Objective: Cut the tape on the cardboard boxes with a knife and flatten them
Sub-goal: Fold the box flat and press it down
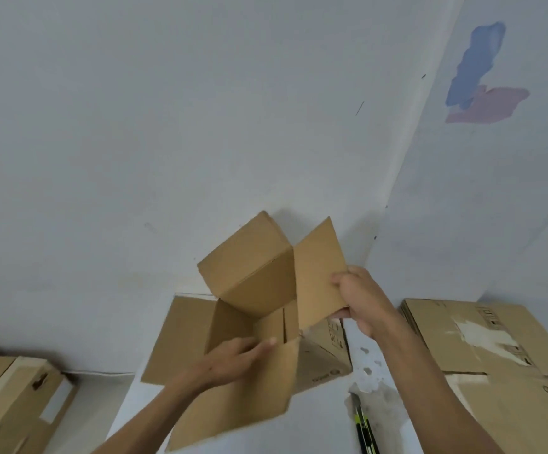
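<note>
Two hands work one open cardboard box (pixel 253 309), held up over the white surface (pixel 374 365). Right hand (pixel 361 296): grip closed, thumb and fingers pinching the outer edge of the box's right-hand flap. Left hand (pixel 233 358): fingers straight, laid flat on the inner face of the near wall, holding nothing.

Step in hand, as I judge it: collapsing the box, tape at this end apparently already cut since all four flaps stand free. To do it well: keep the right pinch firm as the anchor, push with the flat left palm so the near wall shears toward the far one, and let the creases fold along their existing lines. Press flat only once both ends are confirmed open.

The knife (pixel 362 427) lies on the surface just below and inward of the right forearm, clear of both grips. Flattened boxes (pixel 501 348) are stacked beyond the right wrist; an uncut box (pixel 20 398) sits well out to the left of the left hand.

Not visible: the box's underside, so I cannot tell whether bottom tape remains. Right fingertips are behind the flap. The knife's lower end is cut off by the frame; whether the blade is out I cannot tell.
</note>
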The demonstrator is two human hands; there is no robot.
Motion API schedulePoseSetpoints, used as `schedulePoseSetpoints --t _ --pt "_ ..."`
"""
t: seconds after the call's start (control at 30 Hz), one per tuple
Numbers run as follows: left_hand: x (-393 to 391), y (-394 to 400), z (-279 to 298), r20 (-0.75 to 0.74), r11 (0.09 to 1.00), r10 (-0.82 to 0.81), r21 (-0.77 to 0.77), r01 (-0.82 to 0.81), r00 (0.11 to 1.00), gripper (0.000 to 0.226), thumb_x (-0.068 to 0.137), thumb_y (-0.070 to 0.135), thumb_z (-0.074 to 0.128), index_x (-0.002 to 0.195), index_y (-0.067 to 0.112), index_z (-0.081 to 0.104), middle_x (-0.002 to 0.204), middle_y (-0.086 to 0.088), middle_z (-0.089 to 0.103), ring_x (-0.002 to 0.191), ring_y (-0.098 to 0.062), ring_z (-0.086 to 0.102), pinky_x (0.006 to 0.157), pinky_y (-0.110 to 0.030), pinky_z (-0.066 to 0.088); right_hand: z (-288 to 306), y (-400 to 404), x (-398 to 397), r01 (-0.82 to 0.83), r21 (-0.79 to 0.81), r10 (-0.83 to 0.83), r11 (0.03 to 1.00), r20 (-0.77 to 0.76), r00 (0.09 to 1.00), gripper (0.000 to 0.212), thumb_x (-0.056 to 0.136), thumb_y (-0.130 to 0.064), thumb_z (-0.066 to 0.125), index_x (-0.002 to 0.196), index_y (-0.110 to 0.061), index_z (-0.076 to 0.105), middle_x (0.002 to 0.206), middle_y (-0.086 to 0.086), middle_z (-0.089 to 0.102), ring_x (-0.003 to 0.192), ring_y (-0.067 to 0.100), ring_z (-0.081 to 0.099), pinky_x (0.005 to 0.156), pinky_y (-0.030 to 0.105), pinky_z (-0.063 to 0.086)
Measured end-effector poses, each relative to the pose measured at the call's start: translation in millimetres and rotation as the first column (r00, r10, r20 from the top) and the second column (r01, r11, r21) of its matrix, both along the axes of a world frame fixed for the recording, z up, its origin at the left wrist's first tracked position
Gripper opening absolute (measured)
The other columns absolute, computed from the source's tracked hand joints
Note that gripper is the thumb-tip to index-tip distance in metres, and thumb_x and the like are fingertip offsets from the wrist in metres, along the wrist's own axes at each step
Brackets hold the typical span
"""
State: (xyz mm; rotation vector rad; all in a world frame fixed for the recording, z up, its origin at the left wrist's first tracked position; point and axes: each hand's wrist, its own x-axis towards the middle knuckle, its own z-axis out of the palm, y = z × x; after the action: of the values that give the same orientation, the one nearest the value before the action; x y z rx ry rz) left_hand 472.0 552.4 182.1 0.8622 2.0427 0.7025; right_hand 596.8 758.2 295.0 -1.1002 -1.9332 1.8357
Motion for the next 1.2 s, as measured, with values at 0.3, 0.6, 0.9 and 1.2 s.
schedulePoseSetpoints --t 0.3,0.6,0.9,1.2 --pt "-0.5 29.6 23.1 0.136 0.857 0.331 0.371 -0.358 0.934 0.046 0.093 0.04 0.072 0.133 0.027 0.054 0.117 0.006 0.068 0.105 -0.008 0.064 0.08 -0.025 0.052 12.1 -51.0 -47.3 -0.252 -0.26 0.216 0.932 -0.159 0.963 0.017 0.107 -0.011 0.047 0.117 -0.005 0.06 0.111 0.017 0.071 0.103 0.03 0.072 0.091 0.051 0.061" --pt "-34.0 -29.6 -4.4 0.302 0.648 0.607 0.349 -0.677 0.736 0.039 0.104 0.038 0.056 0.138 0.02 0.055 0.119 0.007 0.066 0.107 -0.012 0.061 0.095 -0.033 0.05 -69.0 -4.5 -40.5 -0.419 0.555 0.29 0.719 0.308 0.906 0.026 0.107 -0.04 0.05 0.121 -0.021 0.061 0.115 -0.008 0.064 0.104 0.007 0.061 0.078 0.014 0.043" --pt "-34.6 -19.5 -4.0 0.255 0.63 0.639 0.367 -0.684 0.725 0.046 0.103 0.045 0.053 0.143 0.021 0.05 0.126 0.003 0.064 0.119 -0.021 0.06 0.107 -0.049 0.05 -100.6 11.7 -11.5 -0.719 0.383 0.277 0.58 0.737 0.616 0.054 0.104 -0.059 0.043 0.101 -0.015 0.075 0.089 0.0 0.073 0.075 0.011 0.067 0.074 0.025 0.052" --pt "-46.0 -12.0 -7.3 0.244 0.603 0.682 0.346 -0.719 0.689 0.053 0.1 0.046 0.06 0.144 0.018 0.051 0.127 -0.001 0.063 0.12 -0.027 0.06 0.107 -0.054 0.049 -116.0 -26.5 -9.9 -0.435 -0.307 0.525 0.847 0.346 0.778 0.078 0.088 -0.085 0.036 0.137 -0.028 0.056 0.125 0.001 0.069 0.116 0.021 0.068 0.101 0.036 0.056"
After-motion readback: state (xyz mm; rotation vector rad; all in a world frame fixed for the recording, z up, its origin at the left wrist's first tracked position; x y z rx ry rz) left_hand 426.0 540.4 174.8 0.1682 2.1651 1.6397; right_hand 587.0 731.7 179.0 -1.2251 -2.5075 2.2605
